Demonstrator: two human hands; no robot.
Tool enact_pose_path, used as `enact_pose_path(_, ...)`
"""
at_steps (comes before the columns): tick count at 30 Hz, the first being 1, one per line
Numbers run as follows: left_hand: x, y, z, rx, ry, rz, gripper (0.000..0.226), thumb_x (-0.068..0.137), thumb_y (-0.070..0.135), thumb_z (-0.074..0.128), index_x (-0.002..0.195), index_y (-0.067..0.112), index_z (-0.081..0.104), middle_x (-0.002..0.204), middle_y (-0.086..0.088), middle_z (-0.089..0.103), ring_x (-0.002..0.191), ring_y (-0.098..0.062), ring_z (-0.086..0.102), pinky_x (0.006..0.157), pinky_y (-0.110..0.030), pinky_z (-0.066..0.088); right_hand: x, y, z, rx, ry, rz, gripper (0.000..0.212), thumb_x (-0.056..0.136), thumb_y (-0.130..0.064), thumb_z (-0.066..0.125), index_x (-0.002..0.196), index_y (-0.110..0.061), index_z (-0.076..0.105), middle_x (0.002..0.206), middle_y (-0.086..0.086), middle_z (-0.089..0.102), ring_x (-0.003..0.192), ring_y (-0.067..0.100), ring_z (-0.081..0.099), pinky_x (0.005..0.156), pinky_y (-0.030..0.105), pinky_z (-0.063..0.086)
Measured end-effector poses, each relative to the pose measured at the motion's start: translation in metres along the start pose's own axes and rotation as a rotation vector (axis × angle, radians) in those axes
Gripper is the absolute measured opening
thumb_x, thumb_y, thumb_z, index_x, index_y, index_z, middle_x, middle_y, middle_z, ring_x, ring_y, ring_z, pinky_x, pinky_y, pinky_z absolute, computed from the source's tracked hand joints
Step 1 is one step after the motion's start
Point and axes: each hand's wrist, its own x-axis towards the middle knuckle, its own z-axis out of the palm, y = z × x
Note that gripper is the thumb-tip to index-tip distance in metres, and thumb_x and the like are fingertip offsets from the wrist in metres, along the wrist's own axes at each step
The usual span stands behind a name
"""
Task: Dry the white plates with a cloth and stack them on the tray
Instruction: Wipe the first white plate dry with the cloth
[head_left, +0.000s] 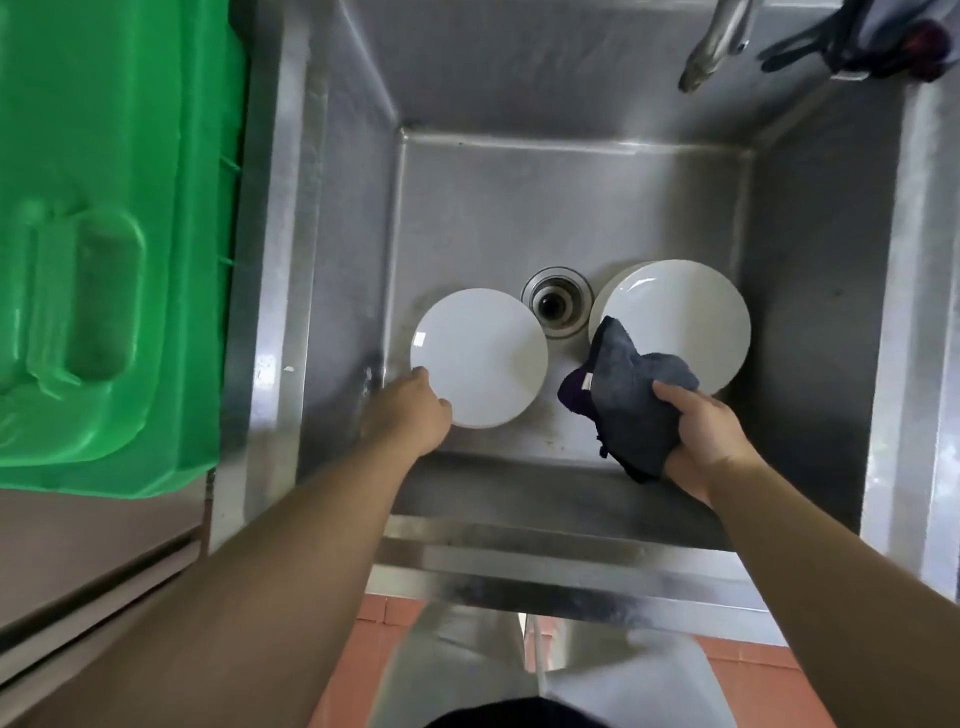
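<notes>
The left hand grips the near-left rim of a white plate, fingers curled round its edge. The right hand clutches a grey cloth, which overlaps a stack of white plates (count unclear). Both lie in a steel sink, either side of the drain. A green tray sits left.

Sink right of tray, drain between single plate and, seemingly, stacked plates

Steel sink with drain, faucet, red-tiled floor.
</notes>
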Motion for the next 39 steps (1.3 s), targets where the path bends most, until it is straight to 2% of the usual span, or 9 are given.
enact_pose_path(3, 0.015, -0.002, 0.004, -0.164, 0.077, -0.129, 0.046, 0.098, 0.029, 0.053, 0.141, 0.011, 0.051, 0.138, -0.013, 0.057, 0.118, -0.035, 0.060, 0.079, -0.038, 0.047, 0.009, 0.003, 0.005, -0.019, 0.005, -0.003, 0.008, 0.100, -0.020, 0.071, 0.107, -0.019, 0.068, 0.085, 0.003, 0.081, 0.076, 0.029, 0.080, 0.048, 0.037, 0.060)
enact_pose_path(5, 0.023, -0.004, 0.006, -0.252, 0.100, -0.193, 0.048, 0.099, 0.027, 0.053, 0.144, 0.009, 0.049, 0.142, -0.014, 0.053, 0.122, -0.036, 0.058, 0.086, -0.042, 0.052, 0.014, 0.006, 0.007, -0.048, 0.024, -0.011, 0.007, 0.099, -0.022, 0.071, 0.106, -0.023, 0.070, 0.095, 0.003, 0.080, 0.087, 0.029, 0.077, 0.049, 0.035, 0.061)
enact_pose_path(7, 0.030, -0.005, 0.008, -0.286, 0.093, -0.216, 0.047, 0.100, 0.025, 0.052, 0.144, 0.008, 0.049, 0.143, -0.014, 0.053, 0.124, -0.037, 0.057, 0.093, -0.043, 0.052, 0.017, 0.009, 0.008, -0.054, 0.029, -0.023, 0.007, 0.099, -0.020, 0.071, 0.105, -0.024, 0.071, 0.087, 0.002, 0.082, 0.086, 0.029, 0.078, 0.054, 0.038, 0.063)
enact_pose_path(14, 0.054, -0.003, 0.016, -0.367, 0.074, -0.318, 0.033, 0.099, 0.017, 0.050, 0.130, 0.008, 0.060, 0.126, -0.017, 0.067, 0.107, -0.039, 0.068, 0.086, -0.046, 0.062, 0.025, 0.013, 0.015, -0.026, 0.025, -0.056, 0.014, 0.099, -0.015, 0.069, 0.107, -0.026, 0.073, 0.086, -0.002, 0.082, 0.082, 0.024, 0.080, 0.064, 0.040, 0.066)
enact_pose_path(22, 0.077, -0.003, 0.025, -0.750, 0.055, -0.515, 0.030, 0.093, 0.009, 0.064, 0.122, 0.001, 0.066, 0.107, -0.012, 0.068, 0.086, -0.034, 0.065, 0.062, -0.032, 0.049, 0.023, 0.010, 0.019, 0.015, 0.023, -0.087, 0.015, 0.100, -0.011, 0.067, 0.112, -0.019, 0.072, 0.088, 0.002, 0.082, 0.080, 0.025, 0.080, 0.057, 0.040, 0.064)
enact_pose_path(25, 0.079, -0.007, 0.030, -0.867, 0.023, -0.552, 0.030, 0.090, 0.006, 0.062, 0.119, 0.001, 0.068, 0.115, -0.018, 0.073, 0.089, -0.033, 0.071, 0.058, -0.028, 0.047, 0.020, 0.010, 0.019, 0.016, 0.031, -0.100, 0.016, 0.100, -0.012, 0.067, 0.112, -0.020, 0.073, 0.092, 0.003, 0.082, 0.087, 0.030, 0.080, 0.068, 0.046, 0.067)
enact_pose_path(28, 0.079, -0.010, 0.030, -0.967, -0.008, -0.606, 0.030, 0.090, 0.009, 0.061, 0.118, 0.003, 0.070, 0.120, -0.018, 0.073, 0.080, -0.026, 0.063, 0.063, -0.028, 0.046, 0.017, 0.009, 0.022, 0.019, 0.051, -0.109, 0.016, 0.100, -0.011, 0.067, 0.111, -0.021, 0.074, 0.099, 0.004, 0.082, 0.100, 0.033, 0.076, 0.086, 0.052, 0.064)
enact_pose_path(33, 0.076, -0.013, 0.025, -1.042, -0.037, -0.671, 0.027, 0.092, 0.010, 0.064, 0.117, 0.001, 0.069, 0.107, -0.014, 0.070, 0.073, -0.024, 0.054, 0.063, -0.029, 0.046, 0.012, 0.010, 0.024, 0.031, 0.062, -0.109, 0.017, 0.099, -0.010, 0.067, 0.112, -0.017, 0.073, 0.095, 0.004, 0.082, 0.099, 0.031, 0.077, 0.086, 0.049, 0.064)
enact_pose_path(39, 0.073, -0.011, 0.020, -1.155, -0.054, -0.681, 0.030, 0.101, 0.004, 0.052, 0.128, 0.003, 0.064, 0.121, -0.010, 0.069, 0.097, -0.026, 0.065, 0.097, -0.039, 0.058, 0.010, 0.012, 0.026, 0.038, 0.070, -0.115, 0.017, 0.098, -0.009, 0.068, 0.113, -0.016, 0.073, 0.099, 0.007, 0.082, 0.094, 0.031, 0.079, 0.080, 0.047, 0.064)
